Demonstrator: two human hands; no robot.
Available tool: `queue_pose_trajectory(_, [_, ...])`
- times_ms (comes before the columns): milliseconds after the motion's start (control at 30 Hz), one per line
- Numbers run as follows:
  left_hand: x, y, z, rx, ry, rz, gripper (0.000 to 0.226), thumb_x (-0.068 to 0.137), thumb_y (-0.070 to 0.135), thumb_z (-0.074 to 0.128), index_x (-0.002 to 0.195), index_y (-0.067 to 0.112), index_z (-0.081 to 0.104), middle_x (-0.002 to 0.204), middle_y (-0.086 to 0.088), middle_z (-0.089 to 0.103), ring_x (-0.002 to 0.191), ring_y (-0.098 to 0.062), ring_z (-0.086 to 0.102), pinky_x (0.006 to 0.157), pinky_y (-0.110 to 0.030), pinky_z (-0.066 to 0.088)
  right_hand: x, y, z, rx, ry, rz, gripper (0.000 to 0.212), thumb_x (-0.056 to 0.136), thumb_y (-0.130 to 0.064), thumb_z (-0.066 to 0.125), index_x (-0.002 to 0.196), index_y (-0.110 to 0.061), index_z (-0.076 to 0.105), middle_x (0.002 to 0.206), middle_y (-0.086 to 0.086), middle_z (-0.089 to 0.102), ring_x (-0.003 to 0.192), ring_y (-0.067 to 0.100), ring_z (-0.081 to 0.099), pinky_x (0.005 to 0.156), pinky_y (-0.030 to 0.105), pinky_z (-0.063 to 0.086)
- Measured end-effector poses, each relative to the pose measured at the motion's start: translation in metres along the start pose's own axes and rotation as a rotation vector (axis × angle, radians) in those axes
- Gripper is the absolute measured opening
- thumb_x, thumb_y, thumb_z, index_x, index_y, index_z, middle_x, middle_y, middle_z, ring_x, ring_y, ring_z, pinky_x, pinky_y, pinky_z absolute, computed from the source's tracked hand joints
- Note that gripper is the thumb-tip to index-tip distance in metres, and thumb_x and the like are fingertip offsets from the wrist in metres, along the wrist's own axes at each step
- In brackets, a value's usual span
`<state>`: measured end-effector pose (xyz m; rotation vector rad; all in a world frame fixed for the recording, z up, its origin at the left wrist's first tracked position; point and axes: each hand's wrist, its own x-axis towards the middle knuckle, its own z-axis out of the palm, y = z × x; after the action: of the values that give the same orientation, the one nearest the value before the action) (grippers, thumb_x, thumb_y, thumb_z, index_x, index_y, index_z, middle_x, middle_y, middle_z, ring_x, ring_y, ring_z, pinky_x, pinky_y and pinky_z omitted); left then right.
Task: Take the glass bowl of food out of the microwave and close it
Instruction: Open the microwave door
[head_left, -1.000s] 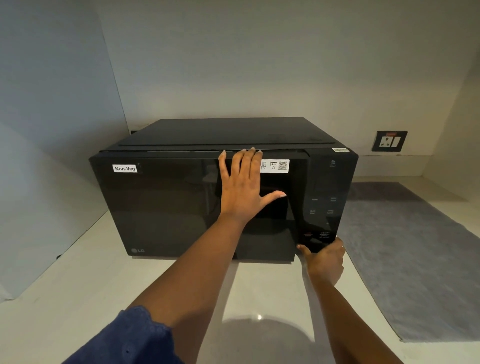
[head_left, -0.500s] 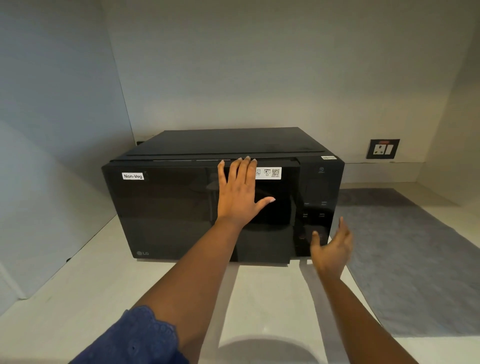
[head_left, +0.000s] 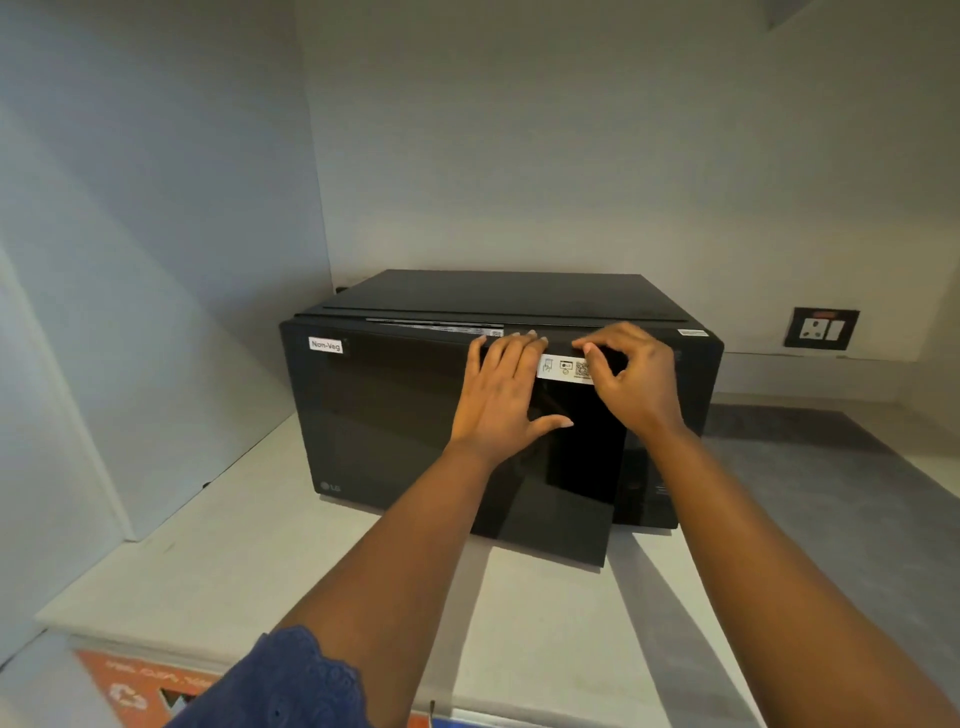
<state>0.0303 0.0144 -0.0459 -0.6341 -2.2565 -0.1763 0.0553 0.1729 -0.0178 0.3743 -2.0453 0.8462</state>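
Observation:
A black microwave (head_left: 498, 293) with a "Non-Veg" label stands on the white counter (head_left: 249, 551) in a corner. Its door (head_left: 395, 421) is ajar, with the right edge swung a little out from the control panel (head_left: 657, 486). My left hand (head_left: 498, 400) lies flat on the door glass with fingers spread. My right hand (head_left: 636, 382) curls its fingers over the door's top right edge, next to a white sticker. The door and my hands hide the inside, so no glass bowl shows.
A grey mat (head_left: 841, 499) covers the counter to the right of the microwave. A wall socket (head_left: 823, 328) sits on the back wall at the right. A wall panel closes the left side. An orange printed item (head_left: 130, 686) shows below the counter's front edge.
My right hand rose from beside the control panel to the door's top right edge. The door went from flush to slightly ajar. My view pulled back and up.

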Motion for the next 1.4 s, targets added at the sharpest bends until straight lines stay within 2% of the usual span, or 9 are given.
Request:
queue_pose_trajectory(200, [-0.016,0.003,-0.015,-0.135,0.083,-0.031,0.063,0.087,0.057,0.037,0.13,0.011,0.048,0.133,-0.006,0.056,0.126,-0.022,0.048,0.115,-0.046,0.023,-0.015,-0.013,-0.008,0.1,-0.005,-0.019,0.016,0.083,-0.009,0.061,0.095,-0.004,0.071,0.086,0.016,0.069,0.079,0.018,0.06,0.054,0.011,0.041])
queue_pose_trajectory(333, [-0.031,0.005,-0.031,-0.175,0.134,-0.053,0.051,0.09,0.042,0.031,0.121,0.01,0.056,0.122,-0.007,0.063,0.117,-0.024,0.055,0.11,-0.048,0.031,-0.022,-0.033,-0.019,0.2,-0.073,0.013,0.016,0.084,-0.005,0.059,0.093,-0.005,0.071,0.083,0.017,0.068,0.079,0.025,0.061,0.058,0.04,0.048])
queue_pose_trajectory(500, [-0.054,-0.002,-0.059,-0.191,0.201,-0.036,0.04,0.089,0.031,0.033,0.105,0.008,0.062,0.1,-0.008,0.068,0.093,-0.026,0.062,0.094,-0.041,0.041,-0.035,-0.069,-0.031,0.339,-0.243,0.01,0.019,0.084,0.001,0.055,0.094,-0.009,0.069,0.083,0.012,0.065,0.077,0.011,0.058,0.061,0.012,0.044])
queue_pose_trajectory(667, [-0.08,-0.03,-0.098,-0.129,0.214,0.076,0.04,0.089,0.025,0.035,0.101,0.004,0.067,0.096,-0.011,0.071,0.086,-0.028,0.065,0.08,-0.031,0.042,-0.053,-0.114,-0.029,0.418,-0.302,-0.021,0.02,0.081,0.009,0.054,0.085,0.001,0.072,0.085,0.015,0.068,0.083,0.017,0.062,0.073,0.016,0.049])
queue_pose_trajectory(767, [-0.095,-0.048,-0.124,-0.176,0.158,0.072,0.045,0.09,0.024,0.032,0.103,0.003,0.069,0.1,-0.014,0.073,0.095,-0.028,0.067,0.082,-0.034,0.052,-0.066,-0.14,-0.023,0.456,-0.305,-0.05,0.021,0.08,0.011,0.053,0.084,0.003,0.072,0.087,0.017,0.069,0.085,0.016,0.063,0.076,0.018,0.049])
queue_pose_trajectory(1067, [-0.13,-0.081,-0.178,-0.249,-0.054,-0.099,0.049,0.091,0.026,0.026,0.122,0.012,0.062,0.127,-0.005,0.065,0.123,-0.018,0.056,0.102,-0.036,0.046,-0.091,-0.198,0.005,0.509,-0.342,-0.081,0.024,0.081,0.007,0.054,0.089,-0.005,0.073,0.081,0.006,0.066,0.08,0.002,0.06,0.068,0.008,0.044])
queue_pose_trajectory(1200, [-0.137,-0.095,-0.204,-0.281,-0.148,-0.185,0.05,0.091,0.031,0.028,0.118,0.01,0.065,0.122,-0.009,0.068,0.118,-0.023,0.06,0.096,-0.039,0.048,-0.1,-0.225,0.019,0.527,-0.375,-0.126,0.026,0.08,0.009,0.053,0.092,-0.004,0.072,0.084,0.006,0.065,0.081,0.001,0.06,0.072,0.007,0.045])
queue_pose_trajectory(1300, [-0.139,-0.106,-0.221,-0.293,-0.213,-0.262,0.036,0.097,0.024,0.039,0.114,0.009,0.068,0.116,-0.013,0.07,0.11,-0.027,0.064,0.092,-0.035,0.05,-0.106,-0.245,0.03,0.541,-0.398,-0.154,0.03,0.078,0.011,0.051,0.095,-0.004,0.071,0.087,0.013,0.065,0.083,0.004,0.059,0.073,0.006,0.044])
queue_pose_trajectory(1400, [-0.141,-0.116,-0.235,-0.373,-0.285,-0.358,0.033,0.095,0.021,0.047,0.101,-0.001,0.072,0.108,-0.024,0.071,0.101,-0.036,0.066,0.083,-0.041,0.053,-0.111,-0.261,0.041,0.553,-0.412,-0.169,0.032,0.077,0.009,0.05,0.098,-0.004,0.07,0.086,0.008,0.063,0.083,0.002,0.058,0.073,0.005,0.043])
